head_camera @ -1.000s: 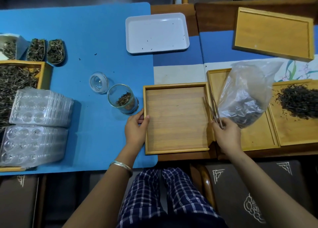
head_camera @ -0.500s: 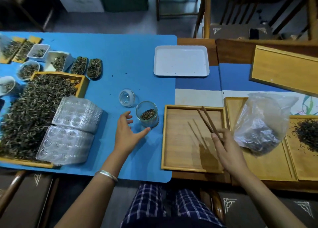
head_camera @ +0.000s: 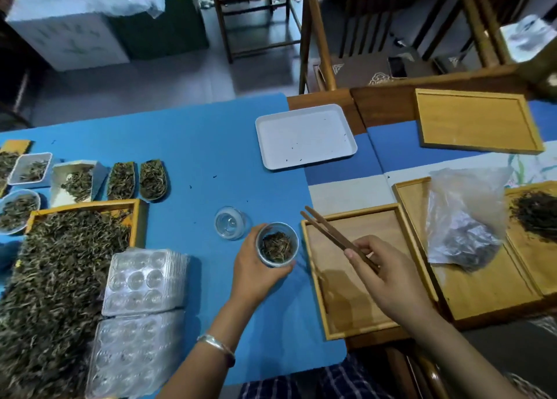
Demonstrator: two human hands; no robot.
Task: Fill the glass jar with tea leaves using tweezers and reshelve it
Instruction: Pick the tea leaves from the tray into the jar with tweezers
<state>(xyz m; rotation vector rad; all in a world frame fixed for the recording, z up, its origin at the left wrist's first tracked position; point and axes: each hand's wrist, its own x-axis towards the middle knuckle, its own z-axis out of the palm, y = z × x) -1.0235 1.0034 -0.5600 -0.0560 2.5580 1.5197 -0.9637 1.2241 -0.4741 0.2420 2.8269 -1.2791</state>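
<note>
**Glass jar gripped, tweezers held ready**

Glass was held in the left hand (head_camera: 256, 270): the fingers and thumb were curled round the wall of the glass jar (head_camera: 277, 244), which stood on the blue mat (head_camera: 211, 145) with its mouth open, presumably to be steadied for filling. A small layer of tea leaves (head_camera: 276, 246) was seen in its bottom, so the filling was judged far from complete. The wooden tweezers (head_camera: 331, 235) were pinched in the right hand (head_camera: 388, 273) near their rear end, the tips pointing up and left, apart and carrying nothing, above the nearest wooden tray (head_camera: 316, 284).

Just beside the jar, on its far side, the glass lid (head_camera: 229, 223) had been laid on the mat, where it would not obstruct the mouth. A large tray of loose tea (head_camera: 60, 278) was placed well to the left, behind stacked clear plastic moulds (head_camera: 144, 281). To the right, a plastic bag (head_camera: 464, 223) of dark leaves rested on another tray. A white tray (head_camera: 306, 136) lay farther off. No shelf was visible.
</note>
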